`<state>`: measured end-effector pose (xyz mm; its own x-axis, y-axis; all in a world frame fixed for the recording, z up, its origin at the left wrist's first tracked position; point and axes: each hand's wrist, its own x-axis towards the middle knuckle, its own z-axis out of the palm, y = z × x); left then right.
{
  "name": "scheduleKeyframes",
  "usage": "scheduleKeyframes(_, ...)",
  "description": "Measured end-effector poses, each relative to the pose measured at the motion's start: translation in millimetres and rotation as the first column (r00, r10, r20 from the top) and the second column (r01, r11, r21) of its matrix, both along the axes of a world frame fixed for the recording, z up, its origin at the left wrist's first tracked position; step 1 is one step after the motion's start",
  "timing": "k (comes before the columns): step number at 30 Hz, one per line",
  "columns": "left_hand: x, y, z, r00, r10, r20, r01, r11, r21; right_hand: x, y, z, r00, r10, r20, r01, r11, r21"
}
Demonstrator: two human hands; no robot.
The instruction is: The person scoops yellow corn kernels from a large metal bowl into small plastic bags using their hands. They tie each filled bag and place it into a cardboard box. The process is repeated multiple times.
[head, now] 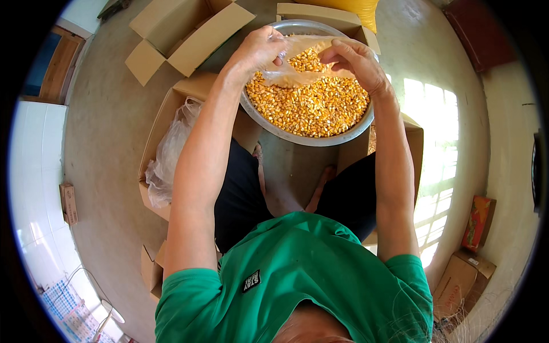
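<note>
A large round metal basin [300, 139] full of dried yellow corn kernels [313, 107] stands on the floor before me. Above the far part of the corn, a thin clear plastic bag [291, 79] is stretched between both hands. My left hand [262, 48] pinches the bag's left side. At its right side, the bent fingers of my right hand [357, 64] hold the edge. Kernels show through the bag's wide mouth; whether they lie inside the bag or beneath it, I cannot tell.
Crumpled clear plastic bags [173, 150] fill an open cardboard box [148, 165] beside my left leg. Another open carton [193, 34] lies at far left. A box [414, 141] stands by my right leg. A yellow sack [347, 9] sits behind the basin.
</note>
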<state>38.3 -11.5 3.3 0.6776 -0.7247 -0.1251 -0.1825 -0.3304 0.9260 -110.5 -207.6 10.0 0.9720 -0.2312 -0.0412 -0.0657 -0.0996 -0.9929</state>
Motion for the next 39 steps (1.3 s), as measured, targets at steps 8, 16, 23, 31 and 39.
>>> scheduleKeyframes(8, -0.1, -8.6, -1.3, 0.908, 0.023, -0.419, -0.116, 0.973, -0.199, 15.2, -24.3, -49.1, 0.839, -0.334, 0.429, 0.541, 0.587, -0.601)
scheduleKeyframes(16, -4.5, -17.5, -9.3, 0.81, -0.079, -0.581, -0.111, 0.952, -0.284, 28.9, -36.4, -93.7, 0.897, -0.381, 0.223, 0.368, 0.369, -0.853)
scheduleKeyframes(23, 8.2, -11.8, -24.1, 0.979, -0.186, -0.086, 0.187, 0.982, 0.007, 36.8, -33.2, -82.7, 0.952, -0.307, -0.003, 0.262, 0.807, 0.529)
scheduleKeyframes(31, 24.3, -12.1, -36.8, 0.99, -0.04, 0.138, -0.028, 0.888, 0.459, 33.4, -32.0, -78.7, 0.937, -0.331, -0.109, 0.321, 0.7, 0.638)
scheduleKeyframes(39, 52.1, -7.1, -46.5, 0.753, -0.014, -0.657, -0.286, 0.893, -0.347, 37.8, -21.1, -70.1, 0.954, -0.159, -0.253, 0.276, 0.797, 0.538)
